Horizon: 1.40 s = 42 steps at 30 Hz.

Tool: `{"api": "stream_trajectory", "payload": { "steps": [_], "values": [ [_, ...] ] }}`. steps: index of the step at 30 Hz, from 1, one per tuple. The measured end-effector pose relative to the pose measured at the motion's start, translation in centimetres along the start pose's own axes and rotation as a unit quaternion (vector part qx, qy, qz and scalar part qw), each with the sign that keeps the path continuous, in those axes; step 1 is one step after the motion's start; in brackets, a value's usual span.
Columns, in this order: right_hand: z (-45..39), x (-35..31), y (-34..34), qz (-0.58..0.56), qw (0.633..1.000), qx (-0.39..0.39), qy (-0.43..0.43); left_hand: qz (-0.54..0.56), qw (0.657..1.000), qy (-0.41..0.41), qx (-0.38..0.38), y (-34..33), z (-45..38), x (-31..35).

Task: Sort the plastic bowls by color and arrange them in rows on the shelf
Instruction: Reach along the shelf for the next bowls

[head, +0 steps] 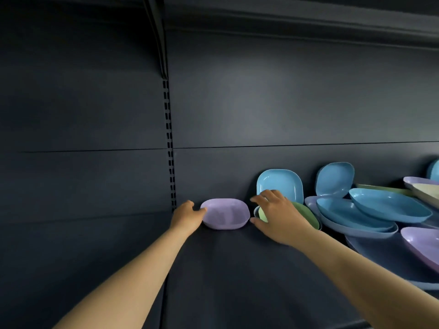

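I see my left hand at the left edge of one purple bowl, which lies flat on the dark shelf close to the back wall. The fingers touch its rim; if they pinch the rim or only push it, I cannot tell, because the bowl hides the fingertips. My right hand is just on the other side of this bowl, spread over a green bowl, with the fingers bent loosely over its near rim; I judge it is about to take the bowl, but a firm grip does not show.

Behind the right fingers a blue bowl leans upright against the back wall. To the right of this hand, the rest is a mixed pile: blue bowls lying tilted one in another, purple ones under and beside them, and a pale cream or green one far to the right.

So, in my judgement, the task is only at its beginning. One purple bowl stands alone to the left of the pile, maybe as the start of a row. No row is complete, and nearly all the bowls are not yet sorted by color.
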State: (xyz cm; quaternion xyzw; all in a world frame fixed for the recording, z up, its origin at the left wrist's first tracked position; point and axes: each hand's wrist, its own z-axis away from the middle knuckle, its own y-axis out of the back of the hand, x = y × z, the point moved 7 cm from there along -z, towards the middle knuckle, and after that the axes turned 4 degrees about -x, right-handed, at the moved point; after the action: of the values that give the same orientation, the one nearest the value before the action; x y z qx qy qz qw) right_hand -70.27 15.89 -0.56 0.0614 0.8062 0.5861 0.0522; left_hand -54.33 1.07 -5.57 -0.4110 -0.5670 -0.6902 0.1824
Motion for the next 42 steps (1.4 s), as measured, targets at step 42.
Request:
{"api": "stream_trajectory", "payload": {
  "steps": [42],
  "values": [
    [0.0, -46.0, -1.0, -0.656, 0.749, -0.050, -0.078, 0.122, 0.959, 0.031, 0.256, 37.1, 21.6, -23.3]
  ]
}}
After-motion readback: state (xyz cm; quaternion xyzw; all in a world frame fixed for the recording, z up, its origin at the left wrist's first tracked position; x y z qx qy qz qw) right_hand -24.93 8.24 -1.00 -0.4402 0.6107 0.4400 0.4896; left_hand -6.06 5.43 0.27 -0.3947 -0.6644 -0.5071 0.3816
